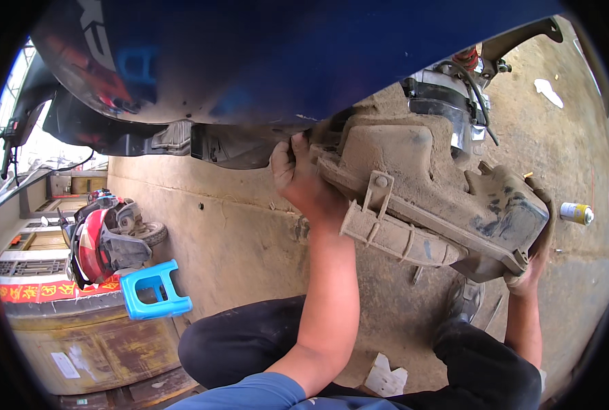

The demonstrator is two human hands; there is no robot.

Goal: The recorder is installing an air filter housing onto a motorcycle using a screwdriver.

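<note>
A dust-caked air filter box (393, 157) of a scooter, with a ribbed intake duct (407, 236) along its near side, hangs tilted below a dark blue scooter body panel (250, 61). My right hand (541, 239) is closed round the box's right end, its fingers over the edge. At the box's left end, under the panel's lower edge, my left hand (300, 174) is raised with its fingers curled together. Whatever lies between those fingers is hidden. Behind the box shows part of the engine (441, 99) with a black hose.
A blue plastic stool (155, 290) and a red scooter (103, 239) stand at left, near a wooden cabinet (106, 342). On the concrete floor lie a spray can (576, 213), a white scrap (549, 93), torn cardboard (386, 377) and a thin metal rod (494, 313).
</note>
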